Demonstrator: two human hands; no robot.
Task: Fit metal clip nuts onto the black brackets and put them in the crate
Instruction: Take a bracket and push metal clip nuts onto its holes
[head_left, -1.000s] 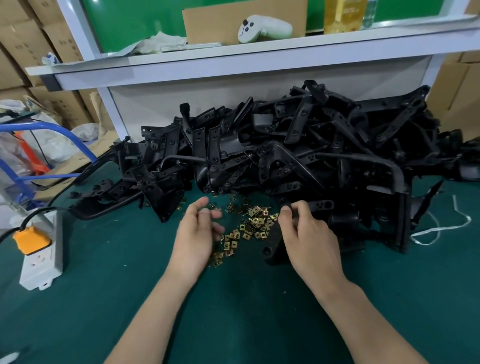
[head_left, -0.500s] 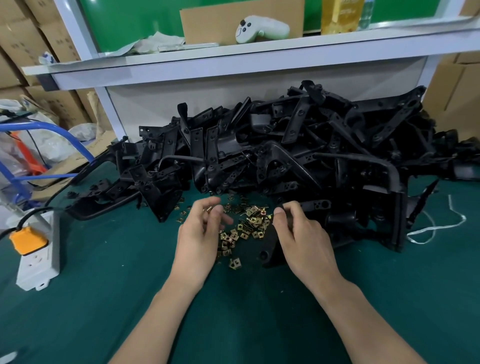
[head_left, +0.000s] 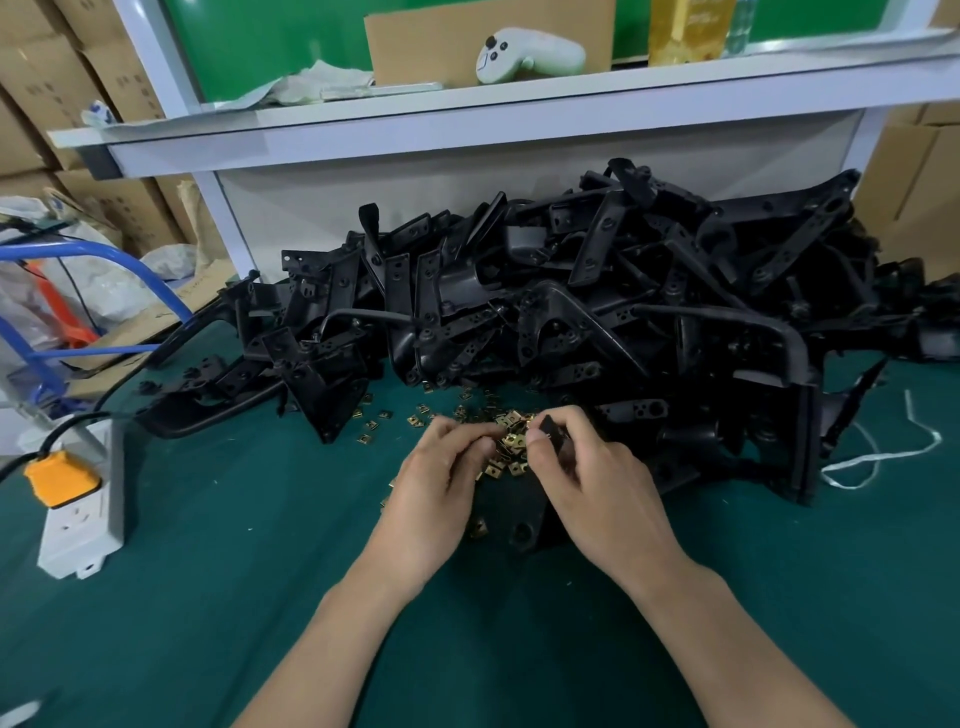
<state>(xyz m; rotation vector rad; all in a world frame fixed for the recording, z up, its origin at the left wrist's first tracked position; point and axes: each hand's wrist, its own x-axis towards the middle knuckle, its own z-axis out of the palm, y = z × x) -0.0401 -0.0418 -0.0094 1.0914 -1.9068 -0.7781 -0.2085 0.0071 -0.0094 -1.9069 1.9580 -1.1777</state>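
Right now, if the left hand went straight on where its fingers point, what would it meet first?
Probably the small brass-coloured metal clip nuts heaped just ahead of the left hand; right behind them, the black bracket pinched by the right hand. Depth is unclear.

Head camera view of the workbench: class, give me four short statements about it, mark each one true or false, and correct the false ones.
1. The right hand grips a black bracket over the green mat. True.
2. The clip nuts stand in a neat row on the shelf. False: they lie scattered loose on the green mat, in front of the pile of brackets.
3. A white controller lies on the shelf, above the pile. True.
4. The power strip with the orange plug lies to the right of both hands. False: it lies at the left edge of the mat, well apart from the hands.
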